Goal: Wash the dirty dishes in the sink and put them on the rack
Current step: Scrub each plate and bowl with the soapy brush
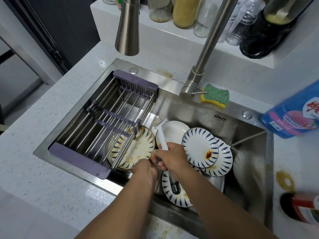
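**Q:** Head view: where do the hands stand?

**A:** Close together over the sink (250, 152). The right hand (170, 157) clamps the dish brush (163, 138), bristles raised by the white bowl (172, 133). The left hand (146, 171) lies at the rim of the yellow-stained plate (138, 149); its grip is hidden.

**Q:** Good practice?

**A:** Probably draw that plate out from under the rack (107, 118), steady it by its rim, then scrub.

**Q:** Surroundings?

**A:** A speckled counter (51, 104); a sponge (215, 97) beside the faucet (205, 54); a blue detergent bottle (293, 114) at the right.
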